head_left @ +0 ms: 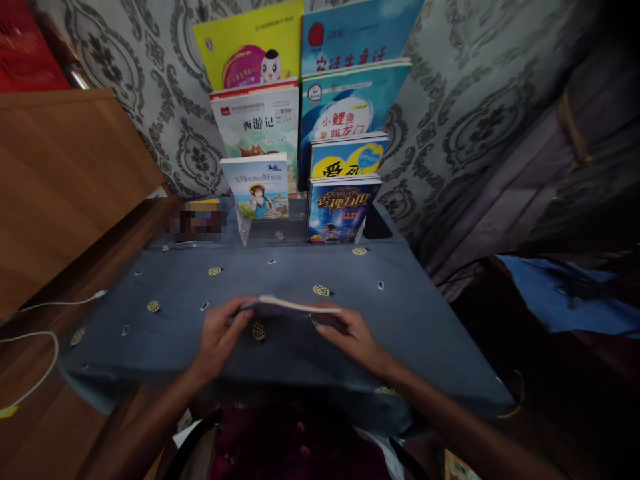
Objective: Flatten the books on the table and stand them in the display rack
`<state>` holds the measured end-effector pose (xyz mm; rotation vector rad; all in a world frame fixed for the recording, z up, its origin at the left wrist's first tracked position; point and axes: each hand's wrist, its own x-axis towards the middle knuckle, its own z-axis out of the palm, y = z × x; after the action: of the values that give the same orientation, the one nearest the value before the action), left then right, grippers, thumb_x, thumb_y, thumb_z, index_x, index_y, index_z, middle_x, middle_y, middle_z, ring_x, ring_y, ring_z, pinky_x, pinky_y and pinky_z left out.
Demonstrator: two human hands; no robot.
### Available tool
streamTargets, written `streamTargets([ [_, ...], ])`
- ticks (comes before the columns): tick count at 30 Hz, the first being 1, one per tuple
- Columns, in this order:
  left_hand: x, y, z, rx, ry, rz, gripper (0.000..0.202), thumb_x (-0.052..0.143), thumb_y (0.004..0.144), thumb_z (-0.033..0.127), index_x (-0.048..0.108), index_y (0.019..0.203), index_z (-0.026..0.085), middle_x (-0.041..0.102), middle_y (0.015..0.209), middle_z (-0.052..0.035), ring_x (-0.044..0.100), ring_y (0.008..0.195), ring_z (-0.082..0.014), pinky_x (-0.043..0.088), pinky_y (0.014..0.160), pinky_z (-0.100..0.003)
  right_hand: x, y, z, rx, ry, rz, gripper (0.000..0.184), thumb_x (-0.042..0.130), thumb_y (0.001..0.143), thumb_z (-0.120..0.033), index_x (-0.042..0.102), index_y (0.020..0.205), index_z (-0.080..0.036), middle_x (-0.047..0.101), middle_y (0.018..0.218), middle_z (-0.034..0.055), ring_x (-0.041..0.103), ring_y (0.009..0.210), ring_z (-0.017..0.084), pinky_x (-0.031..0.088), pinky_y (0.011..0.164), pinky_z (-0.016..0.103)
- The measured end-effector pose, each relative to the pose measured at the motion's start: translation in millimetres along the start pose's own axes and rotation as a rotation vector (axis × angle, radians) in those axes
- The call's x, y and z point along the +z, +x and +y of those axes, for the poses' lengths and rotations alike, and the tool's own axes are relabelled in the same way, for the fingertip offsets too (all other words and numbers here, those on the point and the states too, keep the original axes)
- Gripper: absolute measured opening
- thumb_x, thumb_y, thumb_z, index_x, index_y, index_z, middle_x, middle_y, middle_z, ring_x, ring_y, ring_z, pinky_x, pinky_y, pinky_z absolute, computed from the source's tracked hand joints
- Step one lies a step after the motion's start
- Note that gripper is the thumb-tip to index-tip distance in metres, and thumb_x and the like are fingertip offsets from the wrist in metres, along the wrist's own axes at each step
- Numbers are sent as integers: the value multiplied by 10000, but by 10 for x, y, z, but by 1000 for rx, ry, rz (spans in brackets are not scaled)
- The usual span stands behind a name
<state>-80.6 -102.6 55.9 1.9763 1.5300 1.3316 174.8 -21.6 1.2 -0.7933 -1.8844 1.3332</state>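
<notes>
A thin book (290,307) is held flat and edge-on just above the blue patterned tablecloth (420,307), near the table's front. My left hand (220,337) grips its left end with fingers curled round it. My right hand (350,333) holds the right end, fingers closed over the edge. Behind, a clear tiered stand (270,233) carries several children's books standing upright in rows, the front ones being a pale book with a girl (257,187) and a dark blue book (340,208).
A wooden cabinet (60,180) stands at the left. White cables (45,333) lie on the wooden surface beside the table. A patterned wall (450,113) rises behind the stand. Dark furniture and blue cloth (565,293) crowd the right side.
</notes>
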Motion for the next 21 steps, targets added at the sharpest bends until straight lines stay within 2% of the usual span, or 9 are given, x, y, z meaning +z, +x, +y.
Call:
streamTargets([
  [2,34,184,74,-111,-84,143,274,525,984,380,697,887,190,651,721,21,588,663,-125,455,610,-204,100,168,14,-8,-43,121,395,600,866,-592,659,749,-220,666,725,29,650,739,210,547,706,335],
  [3,55,275,87,-149,-139,194,286,534,973,402,686,871,182,638,724,20,576,674,-125,449,623,-205,138,253,12,-17,-52,168,415,595,867,-584,596,663,-223,601,636,4,609,656,184,524,644,306],
  [6,119,515,-19,-239,-363,264,293,546,943,450,648,998,181,675,854,-7,614,771,-151,480,710,-234,168,481,-28,-32,24,210,396,560,883,-569,551,679,-229,518,579,-35,526,536,141,459,533,260],
  [9,161,634,-346,-360,-493,212,336,539,915,469,579,1107,196,695,891,-19,654,777,-176,522,716,-278,97,637,-26,5,61,172,363,507,913,-551,571,763,-228,527,592,-43,502,495,135,416,481,248],
  [11,175,622,-623,-417,-389,86,306,521,910,438,567,1084,190,688,840,-24,663,754,-192,536,686,-298,42,695,34,35,-99,136,344,508,924,-494,550,711,-227,536,577,-34,510,504,143,383,480,248],
  [12,180,593,-755,-398,-273,34,277,535,898,398,570,1071,184,688,850,-34,667,788,-203,545,719,-318,22,711,74,56,-239,118,324,538,913,-453,544,681,-227,552,572,-25,524,516,150,362,486,250],
  [15,189,472,-1052,-243,189,-22,265,573,860,269,584,1109,178,684,1017,-86,649,994,-253,520,916,-435,10,716,167,147,-703,66,220,634,873,-329,596,682,-225,651,628,14,601,588,180,305,511,263],
  [18,194,402,-1186,-94,457,-90,314,537,882,194,582,1193,188,650,1192,-114,596,1145,-274,467,1028,-488,36,699,171,213,-926,7,156,615,911,-304,669,789,-223,730,742,44,674,691,207,297,539,270],
  [21,208,423,-1236,-2,503,-167,341,499,925,186,570,1258,197,629,1301,-112,572,1230,-254,444,1089,-464,50,695,130,232,-988,-38,174,594,937,-322,692,847,-210,759,815,50,704,766,220,315,562,267],
])
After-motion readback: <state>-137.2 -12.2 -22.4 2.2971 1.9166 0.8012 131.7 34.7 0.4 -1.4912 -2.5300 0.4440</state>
